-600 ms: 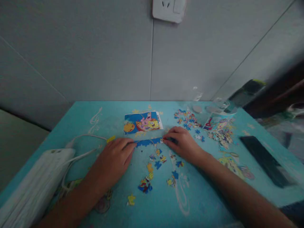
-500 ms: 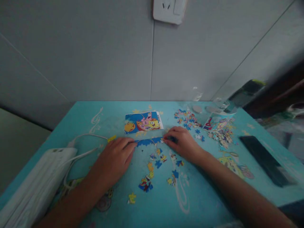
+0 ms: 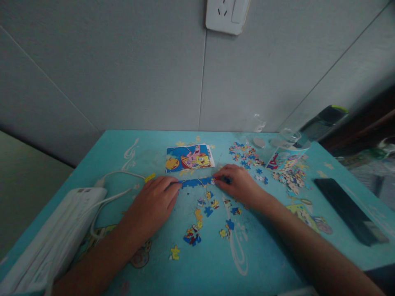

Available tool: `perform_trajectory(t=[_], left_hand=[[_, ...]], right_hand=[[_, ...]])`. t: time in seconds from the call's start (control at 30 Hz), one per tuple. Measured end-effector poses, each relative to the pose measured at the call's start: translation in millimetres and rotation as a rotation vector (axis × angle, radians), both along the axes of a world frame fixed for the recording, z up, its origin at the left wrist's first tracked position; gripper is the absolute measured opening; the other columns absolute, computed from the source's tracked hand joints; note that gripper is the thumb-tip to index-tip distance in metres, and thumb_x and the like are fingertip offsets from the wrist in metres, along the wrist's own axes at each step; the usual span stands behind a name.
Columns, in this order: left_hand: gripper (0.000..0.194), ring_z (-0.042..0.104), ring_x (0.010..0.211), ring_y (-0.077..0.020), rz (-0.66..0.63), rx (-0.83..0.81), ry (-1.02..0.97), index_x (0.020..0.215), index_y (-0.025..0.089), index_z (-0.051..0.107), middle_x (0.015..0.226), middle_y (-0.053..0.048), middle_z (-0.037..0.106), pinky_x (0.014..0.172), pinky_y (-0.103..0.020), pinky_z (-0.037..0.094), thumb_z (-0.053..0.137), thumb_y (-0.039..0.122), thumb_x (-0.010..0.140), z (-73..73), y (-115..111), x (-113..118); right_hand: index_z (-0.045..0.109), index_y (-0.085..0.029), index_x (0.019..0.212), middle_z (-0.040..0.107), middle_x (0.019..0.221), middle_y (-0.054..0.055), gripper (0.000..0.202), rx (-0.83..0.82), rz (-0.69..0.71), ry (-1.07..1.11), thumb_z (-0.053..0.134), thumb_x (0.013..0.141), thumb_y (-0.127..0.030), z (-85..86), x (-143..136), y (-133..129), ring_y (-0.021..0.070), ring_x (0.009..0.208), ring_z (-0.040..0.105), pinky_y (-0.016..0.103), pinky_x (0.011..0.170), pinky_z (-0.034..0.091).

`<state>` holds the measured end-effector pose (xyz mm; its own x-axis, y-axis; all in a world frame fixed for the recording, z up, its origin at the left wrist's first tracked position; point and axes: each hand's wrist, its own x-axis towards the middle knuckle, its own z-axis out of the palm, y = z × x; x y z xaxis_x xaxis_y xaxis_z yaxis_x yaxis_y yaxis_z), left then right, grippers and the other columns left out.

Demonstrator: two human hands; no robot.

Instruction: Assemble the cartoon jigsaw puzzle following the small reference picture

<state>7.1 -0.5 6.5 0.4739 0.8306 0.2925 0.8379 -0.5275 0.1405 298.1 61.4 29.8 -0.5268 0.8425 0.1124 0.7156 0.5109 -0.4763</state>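
Note:
A narrow blue strip of joined jigsaw pieces (image 3: 195, 182) lies flat on the table between my hands. My left hand (image 3: 159, 195) has its thumb and fingers closed at the strip's left end. At the right end, the bent fingers of my right hand (image 3: 236, 183) close on the strip's edge, partly hiding it. Just beyond is a picture card (image 3: 189, 158) with a cartoon scene in blue, pink and yellow. Nearer to me are several loose puzzle pieces (image 3: 208, 211), a small joined cluster (image 3: 191, 237) and a lone yellow piece (image 3: 175, 252).
More puzzle pieces are heaped at the back right (image 3: 243, 154), around a clear printed tub (image 3: 285, 156). A dark flat object (image 3: 348, 209) lies at the right. On the left sits a white power strip (image 3: 58, 238) with cables. The wall (image 3: 148, 74) rises behind the table.
The whole view has shifted slightly, so things appear a little further right. Both hands stay at the ends of the strip, with hardly any movement against the table.

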Motion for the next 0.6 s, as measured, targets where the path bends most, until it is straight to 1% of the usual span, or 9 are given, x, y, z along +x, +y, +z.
perform_trajectory(t=[0.23,0.47,0.6], left_hand=[[0.024,0.06,0.106,-0.0272,0.013,0.011,0.003,0.115,0.016,0.067,0.118,-0.01,0.062,0.096,-0.049,0.051,0.051,0.015,0.098,-0.6,-0.5,0.7],[0.023,0.059,0.107,-0.0278,0.004,0.008,0.003,0.115,0.016,0.068,0.115,-0.01,0.064,0.095,-0.049,0.05,0.053,0.016,0.097,-2.0,0.8,-0.4],[0.023,0.06,0.106,-0.0271,0.007,0.008,0.011,0.115,0.017,0.067,0.116,-0.009,0.064,0.096,-0.049,0.05,0.051,0.016,0.099,-0.8,0.9,0.0]], right_hand=[[0.077,-0.026,0.111,0.072,0.106,0.007,0.02,0.063,0.001,-0.067,0.063,0.097,-0.03,1.4,-2.3,-5.2,0.0218,0.098,0.066,0.039,0.089,0.05],[0.077,-0.028,0.113,0.071,0.107,0.007,0.022,0.126,0.018,-0.156,0.06,0.099,-0.031,4.9,-2.1,-8.2,0.0243,0.102,0.065,0.043,0.092,0.046],[0.076,-0.026,0.115,0.069,0.11,0.007,0.023,0.157,0.032,-0.185,0.059,0.1,-0.031,6.4,-1.1,-9.0,0.0252,0.104,0.063,0.043,0.093,0.043]])
